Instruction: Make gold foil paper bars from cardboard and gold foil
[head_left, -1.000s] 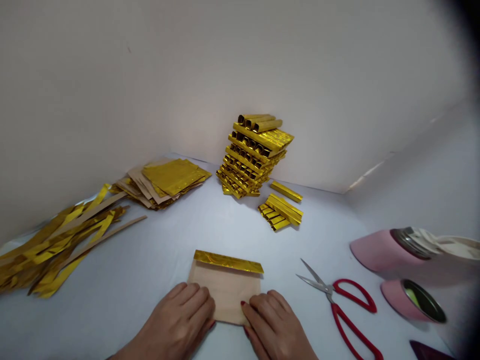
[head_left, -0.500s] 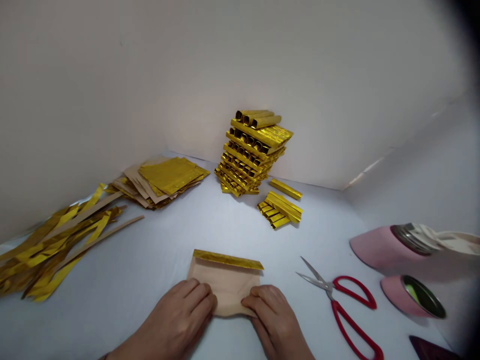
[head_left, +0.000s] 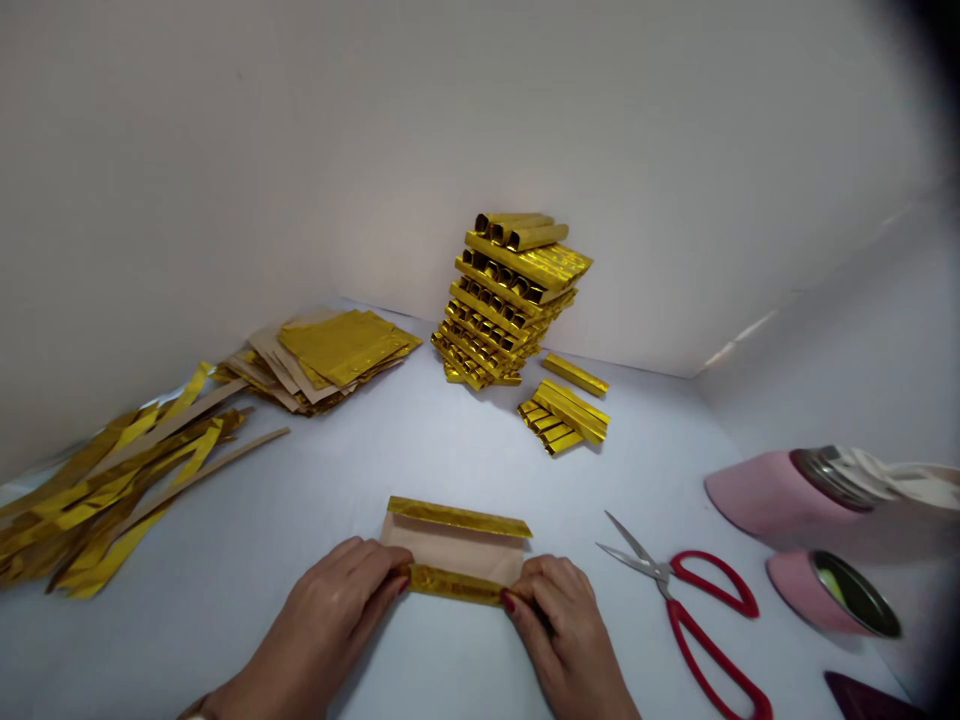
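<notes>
A rectangular kraft paper sheet (head_left: 455,552) lies flat on the white surface, its gold foil underside showing along a folded far edge (head_left: 459,517). A gold-foil near fold (head_left: 454,584) is now turned up over the paper. My left hand (head_left: 337,600) pinches that fold's left end between thumb and fingers. At its right end, my right hand (head_left: 559,620) grips it the same way. The paper's middle stays uncovered between my hands.
Behind stand a leaning stack of gold foil tubes (head_left: 502,300) and a small pile of gold sticks (head_left: 562,416). Foil-backed sheets (head_left: 330,355) and loose strips (head_left: 112,480) lie left. Red-handled scissors (head_left: 694,610), a pink flask (head_left: 780,495) and a pink cup (head_left: 829,595) lie right.
The near edge of the paper has been folded up and away from me, exposing a gold strip. Both hands have moved onto this fold, and the sheet looks shorter.
</notes>
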